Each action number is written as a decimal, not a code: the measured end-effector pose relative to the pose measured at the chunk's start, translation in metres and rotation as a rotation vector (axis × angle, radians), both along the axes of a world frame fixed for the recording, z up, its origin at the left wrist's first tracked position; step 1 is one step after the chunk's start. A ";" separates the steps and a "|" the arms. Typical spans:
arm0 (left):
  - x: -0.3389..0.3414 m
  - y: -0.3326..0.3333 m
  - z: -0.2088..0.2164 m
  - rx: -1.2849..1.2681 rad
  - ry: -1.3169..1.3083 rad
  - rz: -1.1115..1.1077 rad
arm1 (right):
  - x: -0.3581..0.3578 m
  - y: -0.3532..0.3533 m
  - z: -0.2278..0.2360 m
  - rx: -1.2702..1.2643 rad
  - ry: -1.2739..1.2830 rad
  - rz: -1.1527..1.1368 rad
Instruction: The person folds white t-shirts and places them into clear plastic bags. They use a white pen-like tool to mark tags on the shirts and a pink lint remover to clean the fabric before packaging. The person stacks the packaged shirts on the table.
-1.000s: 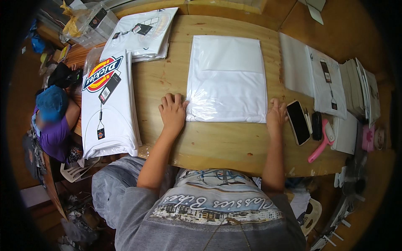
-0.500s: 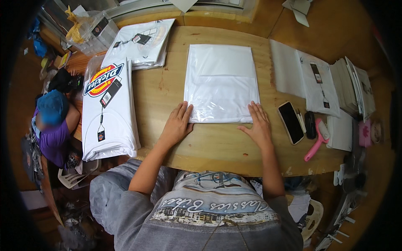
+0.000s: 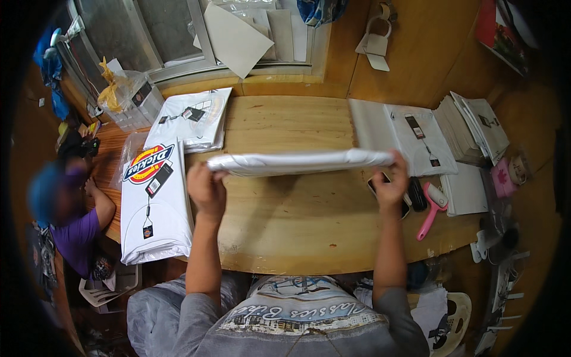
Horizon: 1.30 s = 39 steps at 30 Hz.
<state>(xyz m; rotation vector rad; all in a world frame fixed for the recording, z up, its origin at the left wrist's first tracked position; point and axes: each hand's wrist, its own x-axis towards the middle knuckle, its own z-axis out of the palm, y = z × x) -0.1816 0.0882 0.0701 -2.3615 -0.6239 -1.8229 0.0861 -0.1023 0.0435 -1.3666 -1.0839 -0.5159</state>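
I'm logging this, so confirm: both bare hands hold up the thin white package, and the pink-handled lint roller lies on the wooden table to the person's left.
Not quite: the head view shows the lint roller on the wooden table to the person's right. Left hand and right hand do hold up the package.

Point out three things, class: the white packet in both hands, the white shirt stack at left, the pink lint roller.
White packet (image 3: 300, 160), head view: middle of its visible edge.
White shirt stack (image 3: 165, 205), head view: its upper face.
Pink lint roller (image 3: 429, 216), head view: upper handle.
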 end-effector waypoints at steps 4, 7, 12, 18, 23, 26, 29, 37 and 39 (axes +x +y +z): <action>0.017 0.003 0.039 -0.261 -0.021 -0.022 | 0.003 0.011 0.043 0.129 0.009 0.019; 0.035 0.017 0.002 -0.478 0.203 0.105 | 0.005 0.022 0.019 -0.290 0.214 -0.116; 0.049 0.025 -0.107 -0.745 0.709 0.318 | 0.016 0.042 -0.087 -0.940 0.159 -0.355; 0.114 -0.064 -0.137 -0.634 0.736 0.191 | -0.046 0.080 -0.113 -1.038 -0.047 -0.479; 0.114 -0.071 -0.134 -0.665 0.795 0.169 | -0.050 0.079 -0.118 -1.157 0.011 -0.464; 0.117 -0.072 -0.139 -0.672 0.823 0.183 | -0.047 0.080 -0.121 -1.183 0.008 -0.473; 0.118 -0.068 -0.143 -0.651 0.885 0.233 | -0.045 0.082 -0.126 -1.138 -0.029 -0.483; 0.054 -0.058 -0.128 -0.851 0.445 0.087 | 0.130 0.007 -0.122 -0.361 0.534 -0.588; 0.025 -0.059 -0.136 -1.025 0.508 0.100 | 0.198 -0.050 -0.112 -0.441 0.367 -1.013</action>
